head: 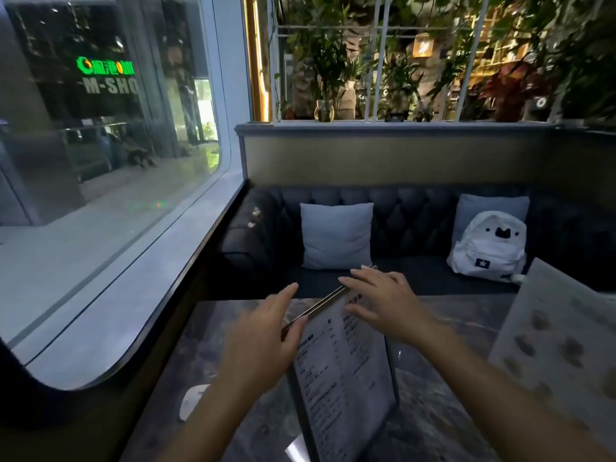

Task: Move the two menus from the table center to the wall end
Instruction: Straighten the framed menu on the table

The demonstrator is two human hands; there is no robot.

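Both hands flank upright menu (343, 361); backpack (488, 248), cushion (336, 235) apparently beyond.

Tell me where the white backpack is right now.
The white backpack sits on the dark sofa across the table, at right in the head view, leaning on a grey cushion beyond the right hand.

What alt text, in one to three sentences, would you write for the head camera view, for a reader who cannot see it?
Two bare hands, left hand and right hand, reach to the top edge of an upright menu standing on a dark marble table. Beyond it, a dark sofa holds a grey cushion and a white backpack; a large window lies to the left.
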